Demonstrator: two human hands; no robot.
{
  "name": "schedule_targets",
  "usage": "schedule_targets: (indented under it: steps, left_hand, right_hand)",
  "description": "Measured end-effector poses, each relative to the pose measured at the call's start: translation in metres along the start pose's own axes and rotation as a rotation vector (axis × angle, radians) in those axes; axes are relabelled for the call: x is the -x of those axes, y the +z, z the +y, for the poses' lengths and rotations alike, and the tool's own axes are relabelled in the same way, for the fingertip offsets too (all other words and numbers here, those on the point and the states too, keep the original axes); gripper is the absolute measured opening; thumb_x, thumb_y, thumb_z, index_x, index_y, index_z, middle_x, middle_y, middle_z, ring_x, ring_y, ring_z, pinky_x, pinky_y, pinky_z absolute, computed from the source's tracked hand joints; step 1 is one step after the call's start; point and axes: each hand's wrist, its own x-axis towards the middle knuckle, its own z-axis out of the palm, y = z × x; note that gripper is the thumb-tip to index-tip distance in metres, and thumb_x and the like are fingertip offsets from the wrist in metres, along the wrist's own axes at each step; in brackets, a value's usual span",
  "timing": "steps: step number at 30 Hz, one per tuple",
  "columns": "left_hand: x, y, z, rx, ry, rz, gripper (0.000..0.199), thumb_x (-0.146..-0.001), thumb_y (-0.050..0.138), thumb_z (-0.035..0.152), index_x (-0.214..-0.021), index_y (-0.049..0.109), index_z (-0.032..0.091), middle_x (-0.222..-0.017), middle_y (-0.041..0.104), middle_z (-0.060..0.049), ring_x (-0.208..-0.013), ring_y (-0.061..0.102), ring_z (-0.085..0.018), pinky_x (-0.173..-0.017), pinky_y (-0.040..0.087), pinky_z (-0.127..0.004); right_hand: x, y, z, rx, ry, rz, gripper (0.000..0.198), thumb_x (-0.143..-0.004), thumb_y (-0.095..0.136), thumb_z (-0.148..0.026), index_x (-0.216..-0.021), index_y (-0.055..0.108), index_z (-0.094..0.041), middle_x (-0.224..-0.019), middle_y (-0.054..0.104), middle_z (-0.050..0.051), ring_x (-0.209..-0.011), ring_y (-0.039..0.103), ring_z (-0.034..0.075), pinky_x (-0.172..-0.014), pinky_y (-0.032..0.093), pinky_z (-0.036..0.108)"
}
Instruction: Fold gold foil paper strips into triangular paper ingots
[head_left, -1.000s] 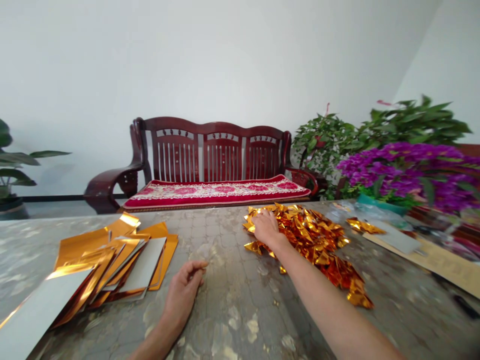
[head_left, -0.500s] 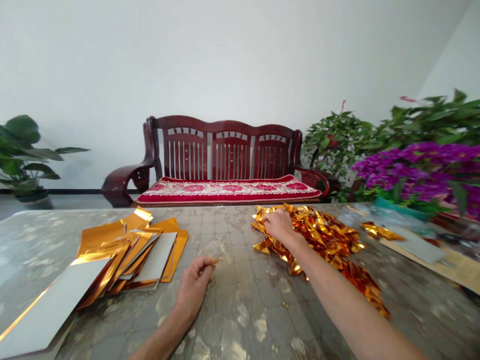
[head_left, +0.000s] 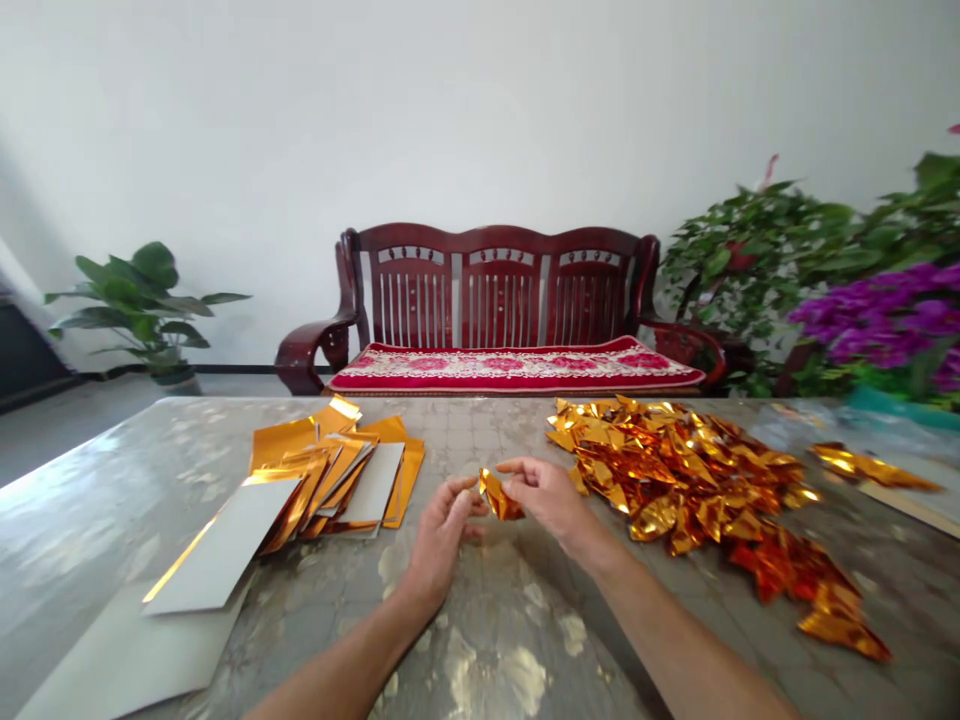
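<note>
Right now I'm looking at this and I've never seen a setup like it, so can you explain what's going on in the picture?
There's no machine here, just a person's two bare hands. The camera is worn on the head, so you look forward and down over the arms. On the table, loose gold and pale papers lie to the left, and a heap of folded gold foil to the right. Between the hands, the right hand holds one small foil piece. The left hand is right beside it; whether it touches is hard to tell. Beyond stands a wooden bench.
</note>
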Motion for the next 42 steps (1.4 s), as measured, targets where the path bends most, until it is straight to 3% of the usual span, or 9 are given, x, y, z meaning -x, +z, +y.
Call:
schedule_targets:
  steps: [4, 10, 14, 19, 25, 31, 37, 42]
  left_hand:
    - [-0.005, -0.005, -0.006, 0.057, -0.025, -0.006, 0.048, -0.082, 0.064, 0.06, -0.1, 0.07, 0.016, -0.098, 0.071, -0.009, -0.083, 0.067, -0.019, -0.064, 0.055, -0.025]
    - [-0.011, -0.005, -0.008, 0.149, -0.079, 0.115, 0.05, -0.061, 0.082, 0.059, -0.08, 0.067, 0.014, -0.074, 0.066, -0.001, -0.062, 0.062, -0.011, -0.056, 0.053, -0.022]
    - [-0.012, -0.003, -0.009, 0.157, -0.089, 0.128, 0.05, -0.055, 0.087, 0.054, -0.076, 0.065, 0.013, -0.066, 0.064, 0.001, -0.057, 0.06, -0.009, -0.055, 0.053, -0.02]
    - [-0.012, -0.005, -0.011, 0.164, -0.083, 0.075, 0.049, -0.056, 0.088, 0.05, -0.075, 0.063, 0.013, -0.061, 0.062, 0.003, -0.053, 0.056, -0.007, -0.053, 0.049, -0.018]
    - [-0.011, -0.007, -0.006, 0.139, -0.092, -0.018, 0.058, -0.057, 0.089, 0.046, -0.099, 0.065, 0.014, -0.068, 0.067, 0.002, -0.056, 0.06, -0.009, -0.054, 0.051, -0.019]
    - [-0.009, -0.007, -0.001, 0.072, -0.094, -0.049, 0.043, -0.062, 0.086, 0.043, -0.085, 0.063, 0.015, -0.061, 0.063, 0.004, -0.051, 0.057, -0.007, -0.053, 0.048, -0.017]
    - [-0.007, -0.005, -0.001, 0.065, -0.077, 0.008, 0.029, -0.064, 0.079, 0.031, -0.075, 0.056, 0.017, -0.062, 0.062, 0.005, -0.051, 0.057, -0.007, -0.053, 0.048, -0.017]
    - [-0.007, -0.006, -0.001, 0.056, -0.077, 0.07, 0.024, -0.064, 0.073, 0.028, -0.075, 0.054, 0.018, -0.058, 0.062, 0.004, -0.05, 0.058, -0.009, -0.053, 0.048, -0.018]
  right_hand:
    - [0.005, 0.011, 0.007, 0.124, -0.072, 0.023, 0.032, -0.071, 0.061, -0.025, -0.1, 0.07, -0.014, -0.069, 0.069, 0.001, -0.06, 0.064, 0.015, -0.055, 0.05, 0.025]
    - [0.012, 0.015, 0.01, 0.389, -0.221, 0.118, 0.028, -0.077, 0.057, -0.024, -0.099, 0.074, -0.018, -0.076, 0.074, 0.003, -0.069, 0.068, 0.018, -0.063, 0.052, 0.027]
    - [0.018, 0.018, 0.01, 0.465, -0.256, 0.141, 0.029, -0.078, 0.056, -0.021, -0.1, 0.075, -0.021, -0.078, 0.075, 0.002, -0.072, 0.07, 0.019, -0.066, 0.052, 0.028]
    - [0.023, 0.021, 0.007, 0.558, -0.349, 0.138, 0.025, -0.08, 0.056, -0.018, -0.093, 0.076, -0.023, -0.087, 0.076, 0.003, -0.081, 0.07, 0.02, -0.072, 0.052, 0.028]
    - [0.025, 0.016, 0.002, 0.634, -0.487, 0.118, 0.021, -0.08, 0.058, -0.015, -0.086, 0.075, -0.024, -0.086, 0.075, 0.002, -0.084, 0.067, 0.019, -0.078, 0.048, 0.03]
    - [0.024, 0.013, 0.002, 0.675, -0.488, 0.098, 0.02, -0.079, 0.059, -0.015, -0.083, 0.076, -0.026, -0.083, 0.075, 0.001, -0.082, 0.066, 0.019, -0.079, 0.046, 0.03]
    - [0.028, 0.018, 0.006, 0.685, -0.475, 0.128, 0.016, -0.082, 0.062, -0.017, -0.091, 0.073, -0.025, -0.085, 0.074, 0.002, -0.081, 0.065, 0.02, -0.075, 0.047, 0.031]
    - [0.038, 0.021, 0.002, 0.748, -0.712, 0.178, 0.012, -0.083, 0.063, -0.014, -0.091, 0.068, -0.022, -0.097, 0.072, 0.005, -0.094, 0.061, 0.022, -0.087, 0.045, 0.036]
